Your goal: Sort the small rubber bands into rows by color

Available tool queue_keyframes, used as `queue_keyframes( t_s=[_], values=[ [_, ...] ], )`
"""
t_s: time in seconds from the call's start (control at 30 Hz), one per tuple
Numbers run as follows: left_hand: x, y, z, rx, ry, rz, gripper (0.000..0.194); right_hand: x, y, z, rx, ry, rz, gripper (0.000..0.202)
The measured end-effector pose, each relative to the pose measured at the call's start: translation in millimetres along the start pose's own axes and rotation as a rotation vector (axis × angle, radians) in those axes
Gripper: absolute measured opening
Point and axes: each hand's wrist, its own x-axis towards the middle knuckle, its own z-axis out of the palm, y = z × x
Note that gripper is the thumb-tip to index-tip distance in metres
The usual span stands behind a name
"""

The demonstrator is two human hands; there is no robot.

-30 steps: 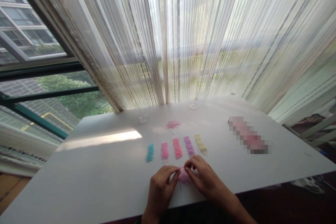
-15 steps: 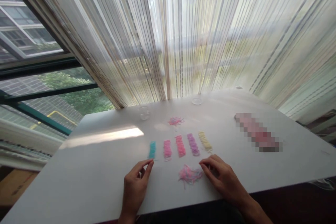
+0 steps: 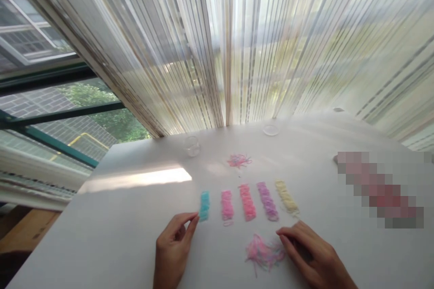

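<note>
Though multicoloured, mostly pink strands [image 3: 263, 254]

No text, label, brand, number or sign can be read. Beyond the left edge of the flat white worktop [image 3: 111, 230], the brown cardboard box [image 3: 29, 229] bears small dark marks, too blurred to make out as letters, figures or a symbol.

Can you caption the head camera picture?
Left hand beside a turquoise rectangular bundle, right hand beside a tangled, mostly pink strand pile.
</note>
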Motion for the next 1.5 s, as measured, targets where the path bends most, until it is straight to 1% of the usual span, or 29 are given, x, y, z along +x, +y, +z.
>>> queue_keyframes(
  t_s=[0.1, 0.17, 0.43, 0.73, 0.9, 0.93, 0.97, 1.03, 1.1, 1.17, 1.27, 1.37, 1.43, 1.5],
  values=[
    [2, -7, 1.6, 0.027, 0.034, 0.086, 0.030, 1, 0, -2, -0.016, 0.004, 0.004, 0.014],
    [2, -9, 3.4, 0.050, 0.042, 0.116, 0.028, 1, -1, -3, -0.022, 0.011, -0.011, 0.013],
    [3, -10, 6.3, 0.125, 0.048, 0.158, 0.025, 2, -2, -5, -0.024, 0.012, -0.081, 0.011],
    [1, -11, 6.5, 0.160, 0.022, 0.192, 0.025, 1, -2, -3, -0.004, -0.001, -0.079, 0.012],
    [-5, -5, 2.2, 0.220, 0.059, 0.248, 0.020, 1, -6, -3, -0.016, -0.010, -0.070, 0.012],
    [-8, -3, 2.6, 0.223, 0.034, 0.271, 0.018, 2, -8, -4, -0.011, -0.022, -0.075, 0.013],
    [-11, 0, 3.9, 0.212, -0.020, 0.302, 0.016, 2, -10, -5, -0.005, -0.044, -0.084, 0.015],
    [-18, 8, 10.4, 0.147, -0.189, 0.384, 0.015, 3, -14, -8, 0.004, -0.110, -0.109, 0.019],
    [-25, 15, 21.1, 0.062, -0.360, 0.464, 0.018, 3, -18, -10, -0.002, -0.171, -0.118, 0.022],
    [-32, 21, 32.9, 0.024, -0.454, 0.510, 0.022, 3, -21, -12, -0.018, -0.200, -0.090, 0.024],
    [-36, 28, 46.5, 0.021, -0.510, 0.535, 0.030, 1, -23, -11, -0.028, -0.210, -0.028, 0.028],
    [-37, 33, 53.5, -0.023, -0.542, 0.543, 0.039, 2, -25, -11, -0.026, -0.269, 0.016, 0.032],
    [-37, 36, 56.5, -0.044, -0.550, 0.534, 0.040, 4, -27, -11, -0.037, -0.324, 0.034, 0.032],
    [-37, 40, 59.2, -0.049, -0.548, 0.527, 0.039, 7, -29, -11, -0.053, -0.361, 0.049, 0.028]
  ],
)
